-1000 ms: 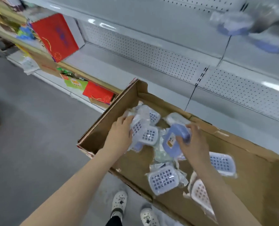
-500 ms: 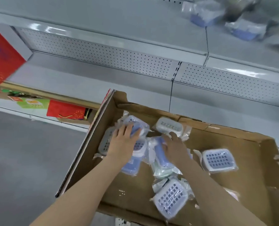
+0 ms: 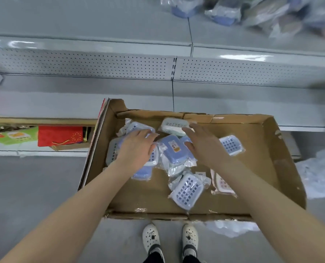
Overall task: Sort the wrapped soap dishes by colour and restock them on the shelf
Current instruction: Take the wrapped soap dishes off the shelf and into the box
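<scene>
An open cardboard box (image 3: 283, 168) holds several soap dishes in clear wrap. My left hand (image 3: 137, 147) lies flat with straight fingers on a heap of blue dishes (image 3: 140, 172) at the box's left. My right hand (image 3: 205, 147) hovers open over the middle, next to an overturned blue dish (image 3: 174, 149) with an orange label. A green dish (image 3: 174, 125) lies at the far wall. More blue dishes (image 3: 187, 190) (image 3: 232, 145) and a pink dish (image 3: 222, 185) lie loose. Wrapped dishes (image 3: 224, 14) sit blurred on the upper shelf (image 3: 82, 21).
Grey metal shelving with a pegboard back (image 3: 82, 63) stands behind the box. Red and green packets (image 3: 61, 135) fill the low shelf at left. Crumpled plastic (image 3: 321, 175) lies on the floor at right. My white shoes (image 3: 152, 238) stand just below the box.
My right hand has let go of the blue dish it held and now hovers open. My left hand has flattened over the left heap. The view has swung to face the box squarely.
</scene>
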Action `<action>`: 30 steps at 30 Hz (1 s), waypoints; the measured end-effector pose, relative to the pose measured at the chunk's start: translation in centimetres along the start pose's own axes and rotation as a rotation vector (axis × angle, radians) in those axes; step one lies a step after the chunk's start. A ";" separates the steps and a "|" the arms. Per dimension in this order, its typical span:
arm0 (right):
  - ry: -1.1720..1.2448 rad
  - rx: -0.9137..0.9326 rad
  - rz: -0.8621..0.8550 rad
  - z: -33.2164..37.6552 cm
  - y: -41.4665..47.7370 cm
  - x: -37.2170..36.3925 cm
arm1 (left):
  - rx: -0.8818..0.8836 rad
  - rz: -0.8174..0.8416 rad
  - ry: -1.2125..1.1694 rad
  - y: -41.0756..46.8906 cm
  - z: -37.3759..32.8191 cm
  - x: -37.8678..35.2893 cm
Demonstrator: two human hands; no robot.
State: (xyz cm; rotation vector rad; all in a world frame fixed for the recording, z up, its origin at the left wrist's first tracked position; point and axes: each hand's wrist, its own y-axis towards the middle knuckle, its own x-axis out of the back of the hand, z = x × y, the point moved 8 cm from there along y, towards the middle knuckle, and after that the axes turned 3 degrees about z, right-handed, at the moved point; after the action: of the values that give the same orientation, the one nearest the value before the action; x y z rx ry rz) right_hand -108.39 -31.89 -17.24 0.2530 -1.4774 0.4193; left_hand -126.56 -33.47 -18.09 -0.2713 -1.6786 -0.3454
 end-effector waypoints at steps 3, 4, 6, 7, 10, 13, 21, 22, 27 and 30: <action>-0.037 -0.022 -0.036 -1.2 -3.5 2.7 | -0.084 -0.035 0.012 0.4 -3.6 1.9; -0.068 -0.029 -0.078 -1.8 -4.7 3.6 | -0.101 -0.044 0.001 0.7 -4.8 2.5; -0.081 -0.055 -0.092 -3.0 -7.3 5.2 | -0.126 -0.065 -0.036 1.3 -7.3 3.8; -0.099 -0.073 -0.087 -3.8 -8.6 5.7 | -0.153 -0.077 -0.039 1.7 -8.7 4.4; -0.130 -0.142 -0.122 -7.7 -12.7 6.9 | -0.236 -0.117 -0.017 3.0 -13.6 5.9; -0.123 -0.161 -0.170 -11.9 -16.2 8.2 | -0.297 -0.175 -0.012 4.3 -19.1 7.4; -0.132 -0.209 -0.383 -25.7 -28.6 12.1 | -0.385 -0.281 0.026 7.4 -37.1 8.7; -0.139 -0.213 -0.402 -27.6 -30.2 12.4 | -0.405 -0.292 0.024 7.9 -39.6 8.8; -0.187 -0.260 -0.443 -36.3 -36.9 13.7 | -0.426 -0.343 -0.047 10.4 -50.5 9.4; -0.185 -0.283 -0.447 -40.3 -39.7 14.6 | -0.441 -0.353 -0.085 12.1 -55.4 9.4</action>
State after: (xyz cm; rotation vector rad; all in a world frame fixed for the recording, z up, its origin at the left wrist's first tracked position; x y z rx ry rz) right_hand -54.53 -49.33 -2.64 0.3914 -1.5857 -0.1769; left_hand -72.42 -43.43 -1.46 -0.3164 -1.7203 -0.9842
